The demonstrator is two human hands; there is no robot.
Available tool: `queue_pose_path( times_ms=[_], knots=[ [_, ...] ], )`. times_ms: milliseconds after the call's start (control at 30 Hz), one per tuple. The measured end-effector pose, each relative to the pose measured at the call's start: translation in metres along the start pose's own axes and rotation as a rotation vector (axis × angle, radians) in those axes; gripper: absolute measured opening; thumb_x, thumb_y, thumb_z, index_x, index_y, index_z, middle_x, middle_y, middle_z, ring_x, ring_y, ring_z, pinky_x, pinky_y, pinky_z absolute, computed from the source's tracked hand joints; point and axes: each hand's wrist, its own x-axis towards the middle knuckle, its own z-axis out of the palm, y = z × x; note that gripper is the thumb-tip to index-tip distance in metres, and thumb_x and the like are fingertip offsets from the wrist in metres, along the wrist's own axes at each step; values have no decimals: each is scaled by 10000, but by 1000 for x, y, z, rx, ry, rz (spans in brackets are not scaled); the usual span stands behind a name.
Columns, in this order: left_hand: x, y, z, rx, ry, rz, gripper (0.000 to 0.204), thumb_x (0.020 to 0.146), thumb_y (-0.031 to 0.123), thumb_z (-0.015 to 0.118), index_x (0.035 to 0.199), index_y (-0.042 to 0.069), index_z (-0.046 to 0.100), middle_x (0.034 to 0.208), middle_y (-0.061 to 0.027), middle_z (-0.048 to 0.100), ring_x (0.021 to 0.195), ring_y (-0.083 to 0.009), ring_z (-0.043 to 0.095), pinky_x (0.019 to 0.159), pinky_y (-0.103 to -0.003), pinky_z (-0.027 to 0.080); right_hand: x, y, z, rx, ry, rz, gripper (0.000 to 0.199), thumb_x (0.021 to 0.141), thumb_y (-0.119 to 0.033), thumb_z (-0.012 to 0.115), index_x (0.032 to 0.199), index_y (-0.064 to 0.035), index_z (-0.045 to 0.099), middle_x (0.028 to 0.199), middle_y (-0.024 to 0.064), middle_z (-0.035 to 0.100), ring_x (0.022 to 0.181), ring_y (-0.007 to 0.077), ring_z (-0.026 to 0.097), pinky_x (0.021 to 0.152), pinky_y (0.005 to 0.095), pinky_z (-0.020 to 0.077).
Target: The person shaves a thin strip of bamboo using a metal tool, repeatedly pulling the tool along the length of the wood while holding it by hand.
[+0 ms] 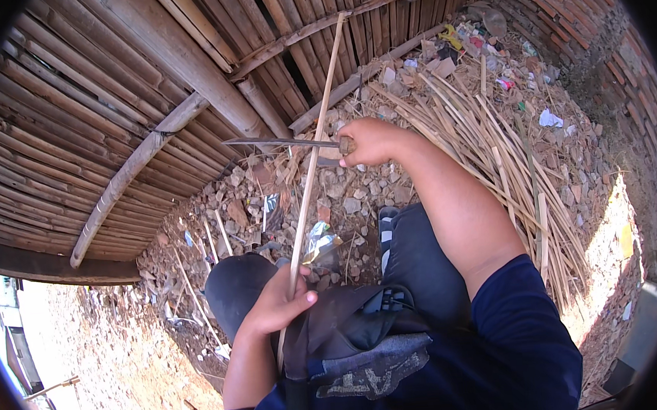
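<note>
Head view: left hand (280, 303) grips a bamboo strip (312, 168), right hand (370, 141) clenches a knife (282, 141) against it, seemingly mid-shaving; next stroke needs steady blade angle.

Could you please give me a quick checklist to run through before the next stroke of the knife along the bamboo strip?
1. Left hand grips the long pale bamboo strip low down: ok.
2. Right hand closed on the handle of the long dark metal knife: ok.
3. Blade meets the strip: ok.
4. Left hand far from the blade: ok.
5. Blade edge direction: cannot tell.
6. Footing on stony rubble ground: cannot tell.
</note>
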Motion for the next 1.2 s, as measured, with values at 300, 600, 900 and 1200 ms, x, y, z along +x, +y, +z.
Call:
queue_pose_path(
  times_ms=[300, 600, 900, 1200],
  knots=[
    [2, 8, 3, 74, 29, -36, 533, 878, 245, 730, 1238, -18, 437, 772, 23, 456, 697, -83, 433, 636, -250, 389, 6, 5, 7, -5, -26, 0, 648, 757, -369, 786, 1283, -44, 595, 1202, 212, 642, 1131, 344, 613, 974, 394, 476],
    [2, 7, 4, 127, 56, -47, 553, 873, 246, 730, 1248, -32, 435, 771, 14, 475, 702, -91, 461, 647, -259, 412, 9, 7, 10, 14, -53, -4, 649, 761, -375, 783, 1282, -38, 591, 1236, 208, 617, 1153, 351, 593, 993, 393, 463],
    [5, 9, 7, 225, 113, -73, 524, 866, 224, 733, 1224, -45, 461, 732, 11, 484, 665, -93, 469, 615, -265, 416, 14, 11, 14, -23, -79, -9, 666, 765, -391, 773, 1290, -29, 581, 1276, 209, 592, 1185, 356, 571, 1010, 390, 453],
    [4, 10, 8, 204, 95, -104, 502, 884, 194, 732, 1262, 20, 450, 781, 53, 456, 699, -50, 421, 637, -211, 358, 15, 12, 15, 14, -40, -4, 629, 771, -354, 778, 1290, -52, 591, 1202, 194, 641, 1131, 327, 612, 969, 394, 480]
  ],
)
